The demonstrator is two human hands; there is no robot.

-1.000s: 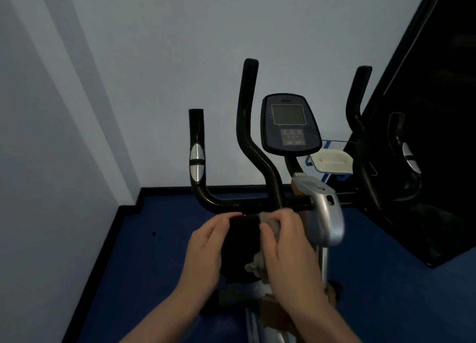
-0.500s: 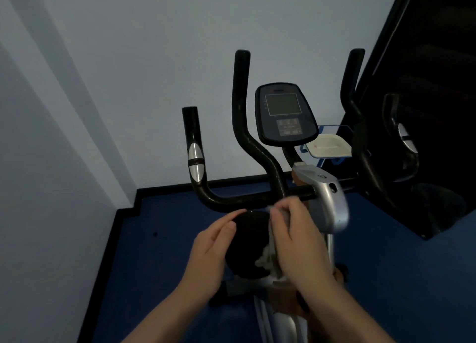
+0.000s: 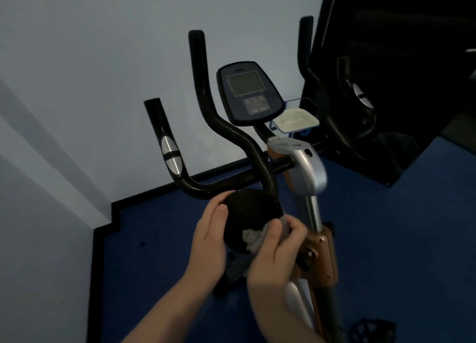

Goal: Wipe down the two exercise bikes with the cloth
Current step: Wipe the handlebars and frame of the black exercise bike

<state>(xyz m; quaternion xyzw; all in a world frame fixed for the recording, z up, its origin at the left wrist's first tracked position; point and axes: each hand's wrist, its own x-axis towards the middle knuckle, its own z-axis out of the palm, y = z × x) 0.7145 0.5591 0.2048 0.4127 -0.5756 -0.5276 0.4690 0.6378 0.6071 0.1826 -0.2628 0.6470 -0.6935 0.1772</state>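
Fingers [image 3: 274, 230] of the right hand [image 3: 273, 255] are curled around a crumpled pale cloth [image 3: 251, 239], which is pressed against the near right part of a round black knob or pad [image 3: 247, 213] just below the handlebar [image 3: 231, 159] of the nearer exercise bike [image 3: 306, 172]. The left hand [image 3: 208, 242] is laid flat against the left side of the same black part, with its fingers straight, so this part seems to be steadied while it is wiped. As a judgement, the task is at an early or middle stage: only this one part is being cleaned now, and it cannot be told which other parts are already wiped. The console [image 3: 248, 92] above the handlebar, the silver grip sensors [image 3: 171, 154] on the left end of the handlebar and the grey plastic housing [image 3: 304, 167] to the right of it are not being touched at this moment. Nothing that can be surely called a second bike is seen; only dark shapes are visible far to the right of the handlebar. The cloth looks soft and fluffy, the handlebar is covered with matt black foam, the housing is smooth and shiny, and the frame [image 3: 324, 255] below it is copper-coloured metal.
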